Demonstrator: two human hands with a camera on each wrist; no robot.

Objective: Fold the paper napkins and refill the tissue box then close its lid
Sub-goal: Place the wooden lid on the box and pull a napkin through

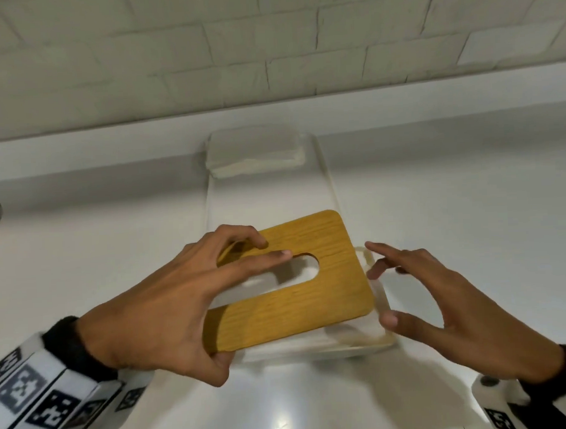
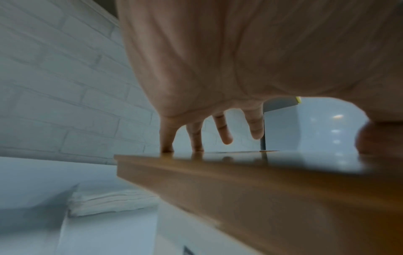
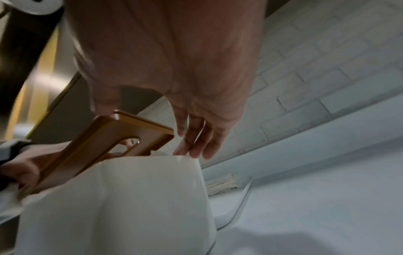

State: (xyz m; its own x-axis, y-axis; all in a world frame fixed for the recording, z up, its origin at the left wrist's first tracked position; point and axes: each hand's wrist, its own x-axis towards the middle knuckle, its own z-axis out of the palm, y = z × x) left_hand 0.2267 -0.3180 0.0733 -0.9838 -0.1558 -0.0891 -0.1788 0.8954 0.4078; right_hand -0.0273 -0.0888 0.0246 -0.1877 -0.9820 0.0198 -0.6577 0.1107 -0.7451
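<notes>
The left hand gripped the wooden lid, thumb under its near edge, fingers on top; the flat, rounded-corner lid, with an oblong slot, sat tilted above the white tissue box, its long axis running near-left to far-right; the right hand hovered released, fingers spread, beside the box rim; farther back, a stack of folded napkins lay on a clear tray; the box's contents were hidden.

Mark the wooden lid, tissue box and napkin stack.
wooden lid (image 1: 327, 296), head view, top face right of slot
tissue box (image 3: 130, 198), right wrist view, white side wall
napkin stack (image 1: 253, 152), head view, top sheet
</notes>
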